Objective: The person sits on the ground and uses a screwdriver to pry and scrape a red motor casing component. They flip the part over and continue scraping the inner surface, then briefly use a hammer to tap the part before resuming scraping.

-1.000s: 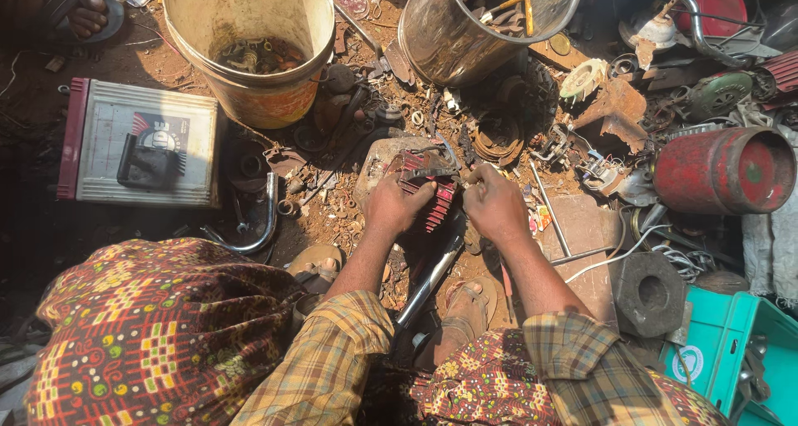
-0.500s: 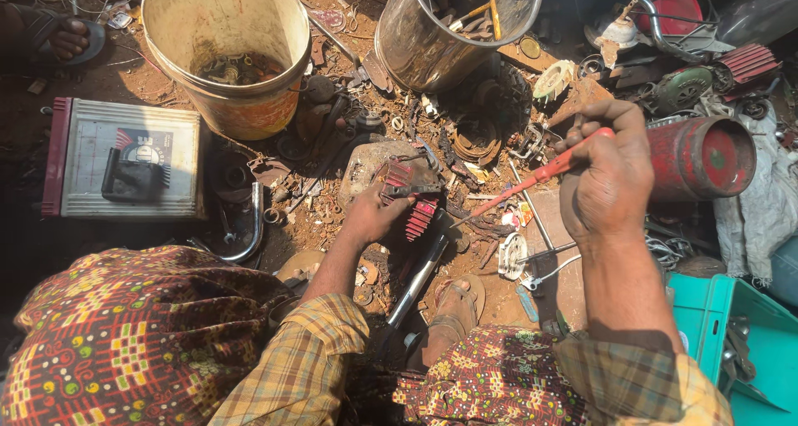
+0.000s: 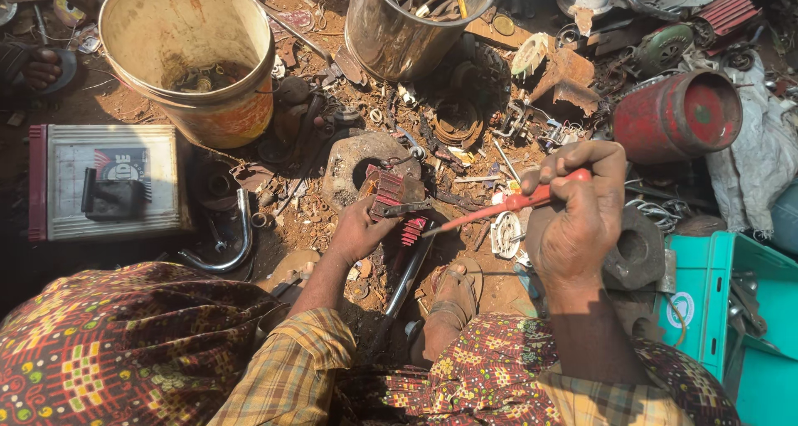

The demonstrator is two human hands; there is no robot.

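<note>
Here, in the head view, the person sits low over dirt ground strewn with scrap metal. The left hand (image 3: 357, 231) rests near the middle of the ground, its fingers (image 3: 376, 212) wrapped around a small red finned metal part (image 3: 391, 192) and clamped on it. That part sits just in front of a round grey metal disc with a hole (image 3: 353, 162), touching its near edge. The right hand (image 3: 578, 218) is raised to the right of it, fingers (image 3: 582, 156) curled shut around the red handle of a screwdriver (image 3: 511, 203). The shaft slants down and left, and its tip lies just beside the red finned part, close to a second small red piece (image 3: 413, 231) below it.

Toward the far left corner stands a yellow plastic bucket (image 3: 220, 114) with scraps in the bottom. A shiny steel bucket (image 3: 399, 35) holding tools stands at the far edge, near the middle. A grey box-shaped battery with a red side (image 3: 75, 156) lies at the left edge. A red cylinder (image 3: 677, 114) lies on its side at the far right, and a teal plastic crate (image 3: 706, 285) sits at the near right corner. A sandalled foot (image 3: 453, 297) rests between the two arms.
</note>
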